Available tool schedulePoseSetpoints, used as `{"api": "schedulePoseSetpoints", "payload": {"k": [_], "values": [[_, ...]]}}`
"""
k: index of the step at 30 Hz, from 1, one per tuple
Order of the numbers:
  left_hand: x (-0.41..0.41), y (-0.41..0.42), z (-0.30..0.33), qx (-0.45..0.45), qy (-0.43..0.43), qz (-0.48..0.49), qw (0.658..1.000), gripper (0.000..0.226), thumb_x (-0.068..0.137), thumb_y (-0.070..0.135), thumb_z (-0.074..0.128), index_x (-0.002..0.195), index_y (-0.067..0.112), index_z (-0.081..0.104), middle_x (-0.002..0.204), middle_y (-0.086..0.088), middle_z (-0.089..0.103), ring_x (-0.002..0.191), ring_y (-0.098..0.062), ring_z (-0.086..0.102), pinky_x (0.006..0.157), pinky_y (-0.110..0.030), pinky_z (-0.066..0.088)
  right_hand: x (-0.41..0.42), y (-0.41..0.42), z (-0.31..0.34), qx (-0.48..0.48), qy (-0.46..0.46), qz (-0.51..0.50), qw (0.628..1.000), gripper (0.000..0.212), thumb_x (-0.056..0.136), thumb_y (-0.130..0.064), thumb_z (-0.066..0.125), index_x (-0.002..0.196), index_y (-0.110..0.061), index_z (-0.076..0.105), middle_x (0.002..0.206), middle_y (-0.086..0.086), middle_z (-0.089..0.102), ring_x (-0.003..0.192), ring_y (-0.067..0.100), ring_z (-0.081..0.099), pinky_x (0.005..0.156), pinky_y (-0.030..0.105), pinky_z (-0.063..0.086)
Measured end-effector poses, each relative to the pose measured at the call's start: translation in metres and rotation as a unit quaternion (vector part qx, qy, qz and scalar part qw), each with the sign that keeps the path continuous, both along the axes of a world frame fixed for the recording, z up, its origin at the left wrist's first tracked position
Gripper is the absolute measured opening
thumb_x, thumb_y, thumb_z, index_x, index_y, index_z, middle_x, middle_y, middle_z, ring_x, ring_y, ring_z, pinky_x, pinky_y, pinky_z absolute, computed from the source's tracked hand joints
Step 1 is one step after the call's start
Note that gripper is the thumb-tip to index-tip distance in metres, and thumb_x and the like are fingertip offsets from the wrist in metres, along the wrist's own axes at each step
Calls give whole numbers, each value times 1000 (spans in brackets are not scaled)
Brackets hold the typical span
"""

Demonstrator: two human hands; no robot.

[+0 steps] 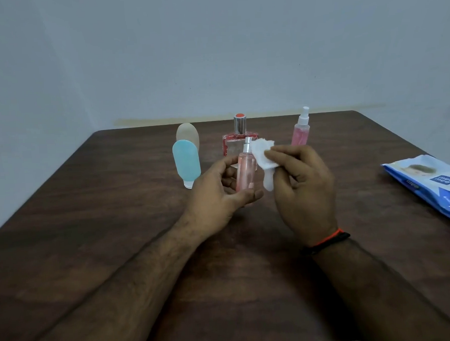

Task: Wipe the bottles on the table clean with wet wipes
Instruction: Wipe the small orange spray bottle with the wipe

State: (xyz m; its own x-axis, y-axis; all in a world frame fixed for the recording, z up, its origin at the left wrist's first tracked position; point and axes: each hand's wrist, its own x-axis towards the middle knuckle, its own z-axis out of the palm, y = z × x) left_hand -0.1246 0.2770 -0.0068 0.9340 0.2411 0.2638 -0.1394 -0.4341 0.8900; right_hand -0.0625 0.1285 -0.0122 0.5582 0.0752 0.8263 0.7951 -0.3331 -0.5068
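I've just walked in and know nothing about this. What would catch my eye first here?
Two bare hands at the table's middle: the left hand holds a slim pink spray bottle upright, and the right hand pinches a white wet wipe against it. Behind stand a blue tube, a square perfume bottle and another pink sprayer; a blue wipes pack lies far right.

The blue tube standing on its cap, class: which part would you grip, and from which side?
Probably the wide middle of the blue tube, from the left: it balances on a narrow cap, and the beige tube stands close behind it.
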Motion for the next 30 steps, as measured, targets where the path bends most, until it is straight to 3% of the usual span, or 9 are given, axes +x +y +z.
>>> {"api": "schedulePoseSetpoints", "payload": {"k": [3, 6, 9, 12, 15, 18, 23, 26, 30], "values": [[-4, -5, 2, 14, -20, -7, 1000, 73, 74, 25, 85, 137, 36, 48, 104, 13, 65, 92, -4, 67, 81, -33, 61, -1, 6, -4, -74, -2, 25, 997, 35, 83, 8, 57, 113, -2, 72, 111, 9, 66, 105, 14, 61, 93, 16, 48], [-4, -5, 3, 18, -32, 1, 999, 77, 71, 24, 87, 137, 37, 48, 107, 12, 68, 92, -5, 69, 79, -30, 61, 0, 5, -5, -84, -9, 40, 996, 33, 84, 8, 60, 113, -2, 72, 110, 8, 67, 103, 14, 62, 92, 19, 50], [-3, -2, 1, -20, -36, -6, 999, 71, 72, 13, 86, 132, 31, 55, 101, 6, 72, 87, -9, 73, 75, -35, 63, -2, 4, -5, -97, -20, 61, 993, 30, 82, 7, 60, 105, -3, 75, 104, 7, 68, 98, 15, 64, 88, 22, 53], [-1, 1, 0, -47, -27, -6, 999, 71, 70, 5, 86, 133, 22, 58, 98, 3, 72, 87, -14, 73, 76, -41, 63, -5, 2, -3, -92, -20, 79, 992, 26, 80, -1, 54, 88, -4, 78, 90, 5, 70, 83, 15, 67, 74, 28, 56], [1, 3, 0, -57, -25, -5, 998, 85, 56, 21, 95, 132, 22, 59, 98, 0, 72, 88, -21, 72, 76, -46, 62, -3, -3, -1, -39, -14, 57, 997, 26, 77, -1, 52, 80, -6, 78, 83, 4, 70, 76, 15, 67, 67, 27, 54], [0, 1, 2, -42, -22, -2, 999, 97, 45, 41, 95, 133, 26, 57, 98, 3, 69, 87, -20, 71, 76, -45, 62, 0, -3, 1, 10, -11, 21, 1000, 26, 81, 5, 55, 94, -3, 77, 96, 6, 70, 89, 14, 67, 78, 21, 53], [-4, -5, 5, -29, -41, -4, 999, 80, 65, 14, 90, 130, 37, 51, 98, 9, 70, 83, -9, 70, 70, -23, 60, 1, 7, -5, -74, -25, 69, 995, 37, 82, 12, 58, 112, -3, 72, 115, 8, 67, 109, 13, 61, 97, 22, 49], [-7, -6, 7, -32, -43, -31, 998, 75, 70, 11, 86, 131, 35, 49, 109, 10, 69, 93, -5, 69, 74, -21, 58, 3, 5, -5, -64, -30, 71, 995, 37, 83, 12, 58, 113, -4, 72, 117, 8, 67, 111, 12, 61, 97, 22, 49], [-5, -7, 9, -195, -29, -83, 977, 43, 93, 2, 61, 134, 15, 54, 107, -3, 71, 91, -15, 72, 68, -29, 60, 6, 3, -3, -55, -28, 66, 996, 37, 82, 14, 58, 110, -4, 74, 114, 6, 68, 108, 8, 61, 95, 17, 47]]}}
